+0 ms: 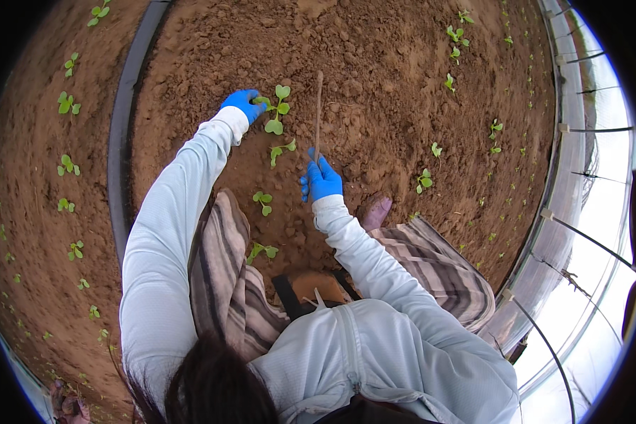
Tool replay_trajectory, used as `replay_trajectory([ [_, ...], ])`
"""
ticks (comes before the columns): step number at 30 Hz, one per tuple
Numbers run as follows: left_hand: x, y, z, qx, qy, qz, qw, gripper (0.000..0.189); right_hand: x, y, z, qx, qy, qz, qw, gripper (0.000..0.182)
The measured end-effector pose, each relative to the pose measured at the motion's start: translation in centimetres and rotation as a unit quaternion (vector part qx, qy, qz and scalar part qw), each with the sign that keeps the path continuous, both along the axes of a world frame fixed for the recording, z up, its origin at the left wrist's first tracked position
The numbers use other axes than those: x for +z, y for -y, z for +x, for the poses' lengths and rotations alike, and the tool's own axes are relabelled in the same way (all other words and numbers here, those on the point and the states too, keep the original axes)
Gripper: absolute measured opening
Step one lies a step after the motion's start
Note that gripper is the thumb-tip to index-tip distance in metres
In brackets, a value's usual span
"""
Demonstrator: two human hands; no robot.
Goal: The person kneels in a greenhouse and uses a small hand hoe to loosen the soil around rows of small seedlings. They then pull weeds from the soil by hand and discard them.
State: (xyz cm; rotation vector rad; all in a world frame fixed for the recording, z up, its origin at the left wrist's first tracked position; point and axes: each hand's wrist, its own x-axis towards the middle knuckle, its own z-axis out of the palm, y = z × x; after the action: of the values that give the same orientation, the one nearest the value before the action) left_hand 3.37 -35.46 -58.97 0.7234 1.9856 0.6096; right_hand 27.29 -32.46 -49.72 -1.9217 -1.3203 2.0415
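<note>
My left hand (pixel 246 105), in a blue glove, reaches to a green seedling (pixel 275 126) with several rounded leaves. The tip of its left leaf lies between my thumb and fingers. In a matching blue glove, my right hand (pixel 322 179) grips the lower end of a thin brown stick (pixel 319 106). The stick points away from me over bare soil, right of the seedling and apart from it. Closer to my body grow a drooping seedling (pixel 282 151), a small upright one (pixel 263 202) and another (pixel 262 251) between my legs.
A dark strip (pixel 122 127) runs along the left, with a row of seedlings (pixel 68 165) beyond it. More seedlings (pixel 424 180) grow at right, near my muddy purple boot (pixel 376 212). Clear plastic sheeting (pixel 588 222) with thin hoops borders the far right. I sit low on a brown seat (pixel 315 288).
</note>
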Motion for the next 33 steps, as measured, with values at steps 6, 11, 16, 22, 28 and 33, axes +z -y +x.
replay_trajectory([
  [6,0.0,0.3,0.2,0.014,-0.01,0.003,1.0,0.038,1.2,-1.3,1.7,-0.058,-0.053,0.083,0.993,0.036],
  [11,0.3,-0.3,-0.1,-0.025,0.005,-0.009,1.0,0.036,0.1,1.5,4.8,0.037,0.063,0.083,0.994,0.042],
  [16,1.1,-0.3,0.1,-0.014,-0.001,-0.028,1.0,0.043,1.9,1.8,6.6,0.012,0.026,0.078,0.997,0.04],
  [22,-0.8,0.3,0.6,0.026,-0.059,0.026,0.998,0.035,3.1,3.8,7.6,0.041,0.042,0.055,0.997,0.038],
  [28,0.7,2.2,2.3,0.15,-0.04,0.101,0.983,0.028,4.8,1.7,9.7,-0.013,0.069,0.071,0.995,0.039],
  [33,4.5,5.3,6.3,0.031,0.069,0.002,0.997,0.04,4.8,2.2,11.3,-0.034,0.07,0.062,0.995,0.037],
])
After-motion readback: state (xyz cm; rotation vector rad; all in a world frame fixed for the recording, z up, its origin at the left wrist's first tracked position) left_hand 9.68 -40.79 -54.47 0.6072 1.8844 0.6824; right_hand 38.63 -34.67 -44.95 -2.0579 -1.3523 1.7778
